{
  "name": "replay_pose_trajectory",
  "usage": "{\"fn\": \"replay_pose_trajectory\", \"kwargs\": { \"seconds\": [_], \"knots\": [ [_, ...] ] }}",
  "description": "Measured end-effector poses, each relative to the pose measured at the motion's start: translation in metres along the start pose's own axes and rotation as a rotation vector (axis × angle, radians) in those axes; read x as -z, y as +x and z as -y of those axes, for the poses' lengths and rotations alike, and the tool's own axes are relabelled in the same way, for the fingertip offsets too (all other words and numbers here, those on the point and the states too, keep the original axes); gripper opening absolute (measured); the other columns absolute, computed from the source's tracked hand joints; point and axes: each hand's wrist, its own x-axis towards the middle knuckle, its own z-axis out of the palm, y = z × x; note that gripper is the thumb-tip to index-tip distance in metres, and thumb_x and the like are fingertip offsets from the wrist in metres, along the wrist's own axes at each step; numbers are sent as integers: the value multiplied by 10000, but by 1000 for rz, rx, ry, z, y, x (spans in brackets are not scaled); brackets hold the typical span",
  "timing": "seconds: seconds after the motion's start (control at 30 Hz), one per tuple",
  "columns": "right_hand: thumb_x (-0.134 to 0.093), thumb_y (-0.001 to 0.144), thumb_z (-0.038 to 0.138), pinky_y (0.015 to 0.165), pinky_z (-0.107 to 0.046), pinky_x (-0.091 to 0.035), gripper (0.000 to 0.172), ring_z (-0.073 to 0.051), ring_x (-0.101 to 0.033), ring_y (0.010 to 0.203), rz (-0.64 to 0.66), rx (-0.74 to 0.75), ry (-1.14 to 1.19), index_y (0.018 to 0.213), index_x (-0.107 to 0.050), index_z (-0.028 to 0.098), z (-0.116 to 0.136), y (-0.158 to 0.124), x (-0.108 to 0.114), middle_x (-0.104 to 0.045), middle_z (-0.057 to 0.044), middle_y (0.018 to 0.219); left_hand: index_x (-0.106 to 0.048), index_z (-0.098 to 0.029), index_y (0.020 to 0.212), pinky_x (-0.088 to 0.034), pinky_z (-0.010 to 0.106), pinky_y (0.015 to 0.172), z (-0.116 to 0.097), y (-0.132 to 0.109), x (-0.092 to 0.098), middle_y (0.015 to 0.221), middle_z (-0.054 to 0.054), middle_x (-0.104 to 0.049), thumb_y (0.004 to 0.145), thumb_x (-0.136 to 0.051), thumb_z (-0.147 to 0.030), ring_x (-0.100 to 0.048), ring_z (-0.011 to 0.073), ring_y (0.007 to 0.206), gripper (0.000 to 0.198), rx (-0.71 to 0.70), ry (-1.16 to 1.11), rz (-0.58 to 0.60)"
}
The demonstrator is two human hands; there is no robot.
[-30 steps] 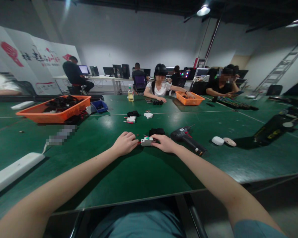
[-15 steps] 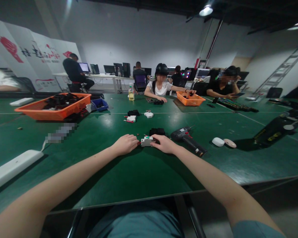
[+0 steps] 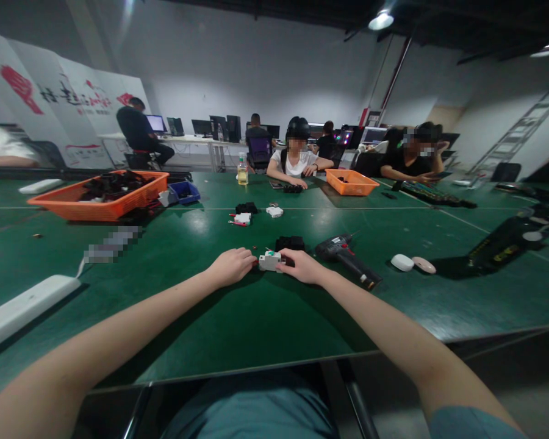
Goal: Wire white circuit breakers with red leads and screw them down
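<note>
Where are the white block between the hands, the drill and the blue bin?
White block (image 3: 269,263): head view, near side.
Drill (image 3: 348,257): head view, upper handle.
Blue bin (image 3: 190,199): head view, front wall.

Here's the left forearm (image 3: 141,316), bare and slanting in from the lower left, its left hand (image 3: 232,267) back-up with the fingers (image 3: 248,258) curled and bunched together at the tips! Opposite, the right forearm (image 3: 379,318) (just as bare) angles in from the lower right, and the right hand (image 3: 301,266) points inward, thumb (image 3: 283,267) and fingers set in a pinch! Fingertips face fingertips, near each other but apart!
</note>
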Motion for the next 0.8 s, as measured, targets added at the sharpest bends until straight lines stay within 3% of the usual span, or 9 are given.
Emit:
{"fn": "replay_pose_trajectory", "kwargs": {
  "seconds": [0.17,0.4,0.63,0.73,0.8],
  "knots": [
    [-632,910,308,792,-299,-486,272,-199,-638,892,7,4,-44,1149,-638,176,1,0,0,-699,-71,1050,-657,-185,1013,-480,293,714,1,-1,1,935,73,-663,993,-409,-279,-623,182,849,265,-5,-29,36],
    [-630,908,329,824,-318,-499,265,-197,-639,904,-24,-43,126,1106,-639,153,-8,1,-7,-696,-66,1041,-650,-192,978,-468,287,708,1,0,4,903,58,-669,1018,-359,-336,-632,175,831,328,8,-73,45],
    [-630,914,313,787,-307,-484,270,-201,-644,888,13,-4,-66,1143,-634,171,7,0,-7,-703,-73,1047,-647,-192,1071,-478,318,748,-5,0,5,966,70,-717,993,-432,-433,-662,199,863,333,58,-147,27],
    [-670,886,331,824,-330,-490,320,-227,-645,944,43,-2,-138,1159,-635,169,18,1,2,-701,-91,1094,-667,-206,1071,-475,312,745,-7,0,3,979,64,-725,992,-444,-429,-668,198,871,325,101,-198,2],
    [-664,891,378,872,-333,-486,370,-238,-636,1013,33,-10,-175,1194,-621,170,27,1,20,-686,-112,1157,-680,-215,1050,-467,296,717,-7,-1,3,966,56,-725,991,-448,-416,-665,187,851,312,119,-247,-13]
  ]
}}
